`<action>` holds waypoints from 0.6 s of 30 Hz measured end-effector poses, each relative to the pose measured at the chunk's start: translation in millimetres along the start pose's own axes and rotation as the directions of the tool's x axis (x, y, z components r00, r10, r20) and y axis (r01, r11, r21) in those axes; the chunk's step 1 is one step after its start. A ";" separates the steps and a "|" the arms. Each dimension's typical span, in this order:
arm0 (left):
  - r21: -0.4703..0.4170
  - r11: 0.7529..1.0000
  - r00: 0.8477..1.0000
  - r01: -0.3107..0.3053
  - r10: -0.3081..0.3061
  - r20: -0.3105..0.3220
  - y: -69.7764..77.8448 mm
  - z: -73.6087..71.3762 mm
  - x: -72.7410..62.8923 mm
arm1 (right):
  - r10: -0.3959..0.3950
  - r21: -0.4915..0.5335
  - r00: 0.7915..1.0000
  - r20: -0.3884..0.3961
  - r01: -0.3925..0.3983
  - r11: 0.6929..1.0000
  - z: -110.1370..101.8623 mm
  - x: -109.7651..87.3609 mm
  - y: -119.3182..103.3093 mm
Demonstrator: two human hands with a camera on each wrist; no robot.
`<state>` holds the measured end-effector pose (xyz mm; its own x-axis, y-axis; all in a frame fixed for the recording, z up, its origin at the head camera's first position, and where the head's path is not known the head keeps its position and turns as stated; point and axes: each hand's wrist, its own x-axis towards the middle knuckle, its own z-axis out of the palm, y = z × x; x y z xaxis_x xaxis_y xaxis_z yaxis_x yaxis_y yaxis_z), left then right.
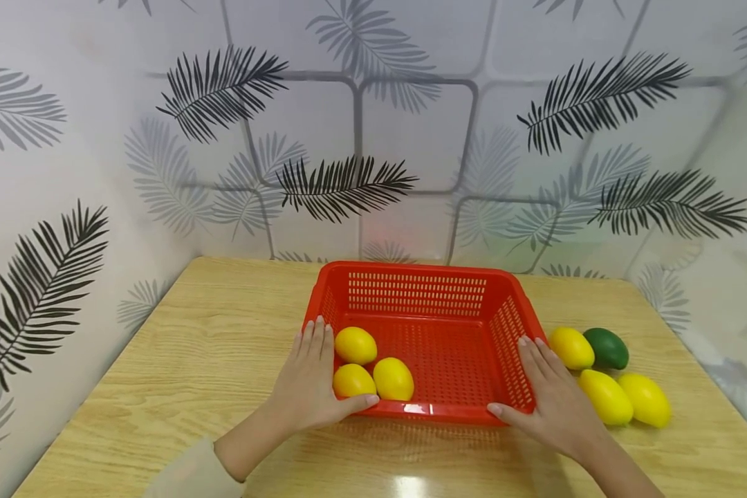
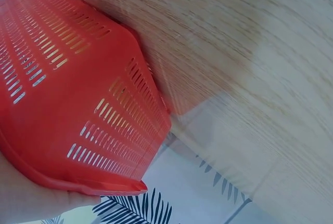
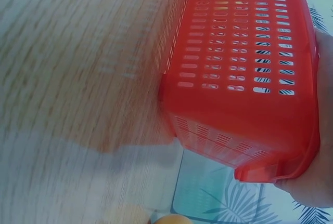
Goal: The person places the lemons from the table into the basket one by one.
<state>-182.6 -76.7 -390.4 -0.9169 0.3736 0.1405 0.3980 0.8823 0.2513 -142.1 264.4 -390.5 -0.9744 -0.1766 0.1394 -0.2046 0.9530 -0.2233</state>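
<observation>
A red plastic basket (image 1: 436,411) with slotted walls stands on the wooden table. Three smooth yellow fruits, like lemons or mangoes, lie in its left front corner; the nearest to the middle is a yellow fruit (image 1: 393,379). My left hand (image 1: 308,387) rests on the left front corner of the rim, fingers straight along the side and thumb on the front edge. On the right front corner my right hand (image 1: 554,401) lies the same way. Both wrist views show the basket's outer walls (image 2: 67,78) (image 3: 234,112), with only part of each hand visible.
Right of the basket, beside my right hand, sit three yellow fruits, one a pointed yellow fruit (image 1: 606,397), and a dark green fruit (image 1: 606,348). The wooden table (image 1: 224,332) meets a leaf-patterned wall (image 1: 411,131) behind the basket.
</observation>
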 end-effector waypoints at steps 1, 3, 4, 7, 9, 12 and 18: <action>0.003 1.000 1.000 0.002 -0.002 0.000 -0.4 -0.1 -0.2 | -0.002 0.000 1.000 0.000 0.002 1.000 -0.1 0.7 -0.4; 0.002 1.000 1.000 0.006 -0.006 -0.001 -0.9 -0.8 -0.7 | -0.005 0.001 1.000 0.002 0.005 1.000 -0.4 1.8 -0.9; 0.004 1.000 1.000 0.006 -0.006 -0.001 -0.6 -0.6 -0.6 | -0.006 0.006 1.000 0.001 0.006 1.000 -0.6 1.5 -0.5; 0.007 1.000 1.000 0.005 -0.005 -0.003 0.4 -0.4 -0.3 | -0.014 0.076 1.000 -0.008 0.014 0.997 -2.2 0.8 2.7; 0.006 1.000 1.000 0.003 -0.003 -0.009 0.8 -0.1 -0.3 | -0.017 0.178 0.999 -0.032 0.023 0.984 -4.7 -0.1 6.2; 0.007 1.000 1.000 0.003 -0.003 -0.009 1.1 0.9 0.1 | 0.002 0.332 0.995 -0.100 0.032 0.943 -10.5 -2.2 12.0; 0.001 1.000 1.000 0.012 -0.012 -0.016 0.0 2.2 -0.4 | 0.068 0.328 0.921 -0.383 0.067 0.942 -16.0 -6.2 24.7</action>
<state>-182.3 -76.2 -392.6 -0.9210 0.3585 0.1524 0.3869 0.8871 0.2517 -139.7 293.0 -381.4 -0.8758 -0.0037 0.4827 -0.2885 0.8056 -0.5174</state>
